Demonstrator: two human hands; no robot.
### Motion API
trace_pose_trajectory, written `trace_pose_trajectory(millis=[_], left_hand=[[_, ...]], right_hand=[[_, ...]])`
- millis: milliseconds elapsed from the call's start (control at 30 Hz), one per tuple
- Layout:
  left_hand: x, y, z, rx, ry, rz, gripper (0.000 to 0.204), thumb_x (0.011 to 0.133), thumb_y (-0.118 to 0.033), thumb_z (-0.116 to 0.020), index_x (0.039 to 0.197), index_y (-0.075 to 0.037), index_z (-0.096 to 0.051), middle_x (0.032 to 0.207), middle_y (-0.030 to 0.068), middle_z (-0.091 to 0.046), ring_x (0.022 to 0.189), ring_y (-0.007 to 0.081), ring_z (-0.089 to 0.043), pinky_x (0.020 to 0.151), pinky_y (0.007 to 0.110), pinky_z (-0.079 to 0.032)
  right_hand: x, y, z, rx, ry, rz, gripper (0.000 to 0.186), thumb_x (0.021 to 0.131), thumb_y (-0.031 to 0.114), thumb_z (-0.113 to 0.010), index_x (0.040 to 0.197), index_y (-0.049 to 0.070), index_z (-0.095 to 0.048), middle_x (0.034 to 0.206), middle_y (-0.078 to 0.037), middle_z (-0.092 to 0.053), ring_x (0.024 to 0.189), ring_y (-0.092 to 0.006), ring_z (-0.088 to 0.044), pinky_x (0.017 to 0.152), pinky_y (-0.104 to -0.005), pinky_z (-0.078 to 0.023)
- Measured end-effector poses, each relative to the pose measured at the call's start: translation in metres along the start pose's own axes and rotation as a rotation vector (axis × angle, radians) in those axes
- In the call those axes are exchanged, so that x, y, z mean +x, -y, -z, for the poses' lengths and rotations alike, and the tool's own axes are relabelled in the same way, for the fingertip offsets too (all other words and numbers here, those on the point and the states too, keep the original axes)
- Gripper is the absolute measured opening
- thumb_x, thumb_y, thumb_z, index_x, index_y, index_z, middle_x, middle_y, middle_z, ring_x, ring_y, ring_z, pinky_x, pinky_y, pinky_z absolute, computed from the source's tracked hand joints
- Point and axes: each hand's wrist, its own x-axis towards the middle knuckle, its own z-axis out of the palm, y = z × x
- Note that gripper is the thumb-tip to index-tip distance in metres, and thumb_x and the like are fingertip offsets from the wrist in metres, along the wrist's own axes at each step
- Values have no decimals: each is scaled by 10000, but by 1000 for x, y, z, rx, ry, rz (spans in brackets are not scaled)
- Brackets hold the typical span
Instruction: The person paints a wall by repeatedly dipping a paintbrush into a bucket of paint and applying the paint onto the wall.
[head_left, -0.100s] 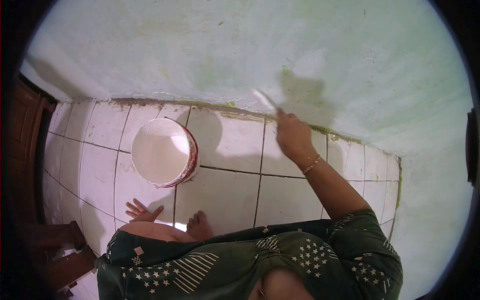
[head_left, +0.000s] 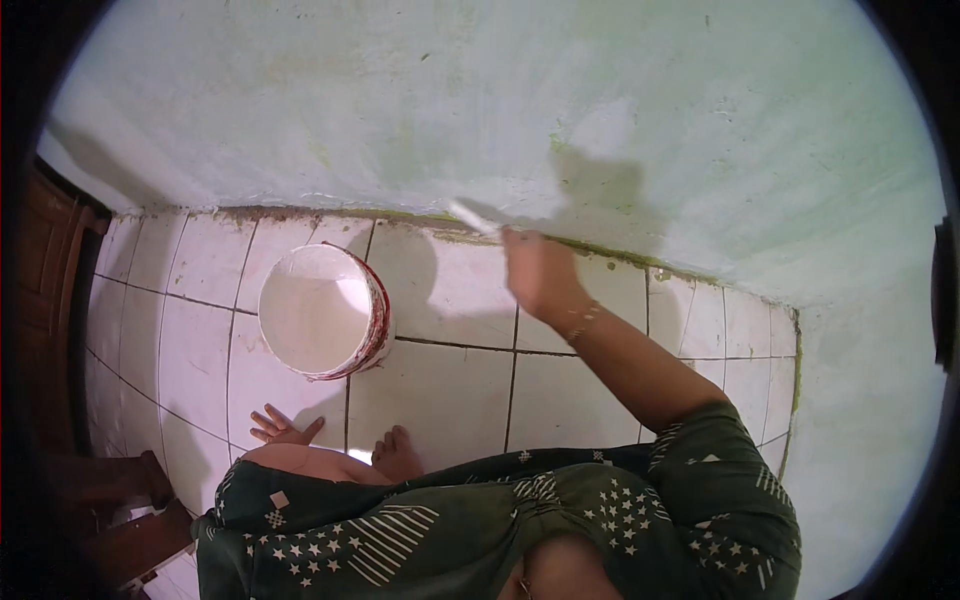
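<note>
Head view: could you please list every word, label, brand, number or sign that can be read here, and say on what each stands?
There are none to read.
The green garment bears only stars, stripes and other shapes, no letters that I can make out.
The bucket shows little of its smeared outer side; any marking there is unreadable.
The white tool in the right hand is too blurred to tell.

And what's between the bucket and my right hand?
White floor tiles, partly shadowed, lie between the bucket and your right hand in the head view.
</note>
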Motion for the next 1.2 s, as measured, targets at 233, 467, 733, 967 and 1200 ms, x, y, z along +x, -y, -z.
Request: trace_pose_trajectory(millis=[233, 467, 733, 967, 1200], left_hand=[[29, 11, -31, -84, -33, -63, 1351, 464, -730, -710, 1439, -188, 52, 1476, 230, 80, 1310, 539, 34, 980, 702, -112], [27, 19, -29, -72, -34, -43, 1216, 523, -703, -661, 1401, -155, -23, 1400, 222, -12, 1246, 506, -49, 946, 668, -158], [27, 14, -29, -86, -27, -56, 1069, 592, -671, -606, 1358, -118, -108, 1313, 214, -117, 1173, 467, -144, 907, 629, -210], [27, 22, -37, -94, -9, -57, 949, 651, -644, -557, 1320, -85, -183, 1238, 207, -209, 1109, 434, -227, 872, 595, -256], [32, 15, -31, -85, -10, -63, 842, 711, -617, -509, 1282, -52, -257, 1162, 199, -301, 1045, 400, -310, 838, 561, -301]], right_hand=[[47, -42, -25, -205, 20, 57, 181, 759, 102, -483, 785, 52, -655, 746, -175, -638, 730, -316, -641, 659, -413, -510], [4, -11, 67, -194, -27, -86, 188, 767, 84, -488, 908, 27, -598, 785, -165, -609, 708, -321, -617, 633, -425, -494], [56, 43, -34, -102, -85, 208, 185, 772, 91, -481, 881, 9, -606, 771, -185, -616, 725, -319, -631, 642, -385, -508], [50, -3, -60, -144, -72, 98, 183, 780, 96, -479, 887, 29, -612, 762, -163, -618, 783, -319, -629, 680, -398, -506], [5, -18, 47, -39, -141, -95, 251, 830, 129, -514, 1061, 63, -584, 765, -161, -605, 757, -280, -601, 662, -424, -479]])
